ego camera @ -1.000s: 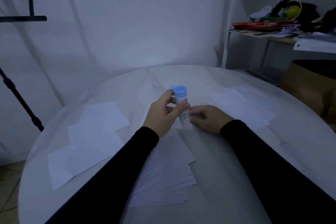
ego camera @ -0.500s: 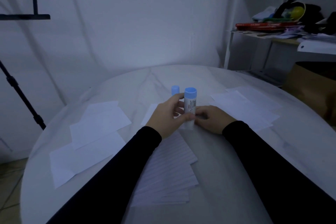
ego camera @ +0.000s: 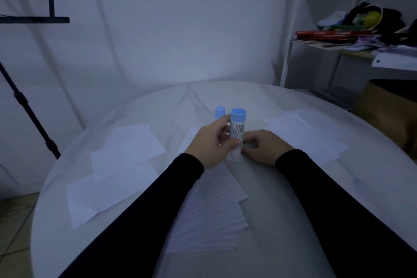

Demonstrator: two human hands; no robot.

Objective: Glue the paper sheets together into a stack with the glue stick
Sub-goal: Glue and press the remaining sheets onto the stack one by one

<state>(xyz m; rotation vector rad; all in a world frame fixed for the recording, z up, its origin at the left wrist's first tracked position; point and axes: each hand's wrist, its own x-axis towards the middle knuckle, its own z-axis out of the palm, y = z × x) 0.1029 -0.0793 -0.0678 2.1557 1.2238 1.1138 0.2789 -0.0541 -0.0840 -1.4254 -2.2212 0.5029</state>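
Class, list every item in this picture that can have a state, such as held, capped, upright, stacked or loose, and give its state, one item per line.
Glue stick: upright, blue end on top, gripped by the left hand.
Blue cap: standing on the table, behind the glue stick.
Right hand: on the table at the glue stick's base, fingers curled; its hold is hidden.
Lined sheets: loosely fanned pile.
Left sheets: flat, overlapping.
Right sheets: flat, overlapping.

I'm sitting in what looks like a spare room at home, dimly lit. My round white table (ego camera: 293, 221) stands against a plain white wall (ego camera: 169, 29); a cluttered shelf (ego camera: 352, 52) on the right carries red books (ego camera: 327, 33) and heaped oddments (clothes, perhaps). A black stand (ego camera: 27, 108) leans at left over tiled floor (ego camera: 13, 221).
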